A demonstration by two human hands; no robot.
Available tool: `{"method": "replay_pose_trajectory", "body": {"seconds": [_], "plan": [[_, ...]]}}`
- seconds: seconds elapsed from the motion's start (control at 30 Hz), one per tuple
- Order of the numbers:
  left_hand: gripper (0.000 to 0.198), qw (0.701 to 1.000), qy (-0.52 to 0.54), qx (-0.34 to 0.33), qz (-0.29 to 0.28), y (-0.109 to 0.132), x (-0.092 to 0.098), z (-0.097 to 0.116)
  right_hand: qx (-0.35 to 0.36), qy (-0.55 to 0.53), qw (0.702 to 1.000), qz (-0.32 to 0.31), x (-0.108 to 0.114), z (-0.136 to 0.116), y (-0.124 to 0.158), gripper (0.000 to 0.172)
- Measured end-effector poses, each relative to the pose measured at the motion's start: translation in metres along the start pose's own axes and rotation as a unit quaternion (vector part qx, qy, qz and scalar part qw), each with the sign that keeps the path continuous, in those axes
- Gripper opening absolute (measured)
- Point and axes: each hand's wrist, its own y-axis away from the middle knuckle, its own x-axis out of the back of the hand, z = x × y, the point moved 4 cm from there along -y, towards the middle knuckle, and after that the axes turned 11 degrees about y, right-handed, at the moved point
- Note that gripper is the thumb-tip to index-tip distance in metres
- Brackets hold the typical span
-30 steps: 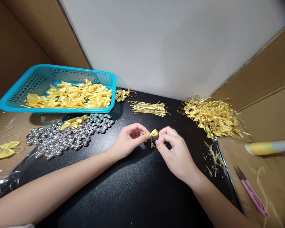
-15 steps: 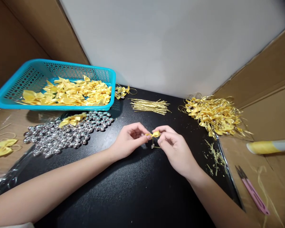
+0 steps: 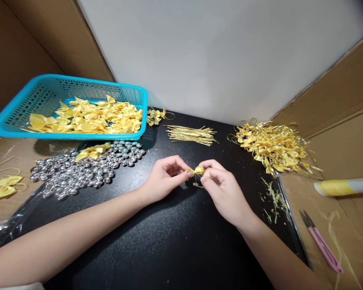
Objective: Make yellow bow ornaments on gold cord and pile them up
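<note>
Fingers of the left hand [image 3: 166,180] pinch a yellow bow [image 3: 199,171] above the tabletop [image 3: 139,249]; the right hand [image 3: 225,193] pinches its string [image 3: 200,186]. It looks like tying, which next needs a careful pull.

We see satiny cloth in the bow [image 3: 199,171] between the fingers [image 3: 180,178], mirror-glossy, metallic-looking beads [image 3: 69,180] near the left edge of the bench [image 3: 169,241], smooth plastic in the basket [image 3: 93,137] at its far left corner; the bench itself looks finely grained, with a dull sheen.
</note>
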Motion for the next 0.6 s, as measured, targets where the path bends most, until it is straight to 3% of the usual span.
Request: {"method": "replay_pose_trajectory", "body": {"seconds": [0.6], "plan": [[0.008, 0.994, -0.081, -0.071, -0.025, 0.0022, 0.0017, 0.0, -0.005, 0.013, 1.0, 0.008, -0.0009, 0.001, 0.0005, 0.023]]}}
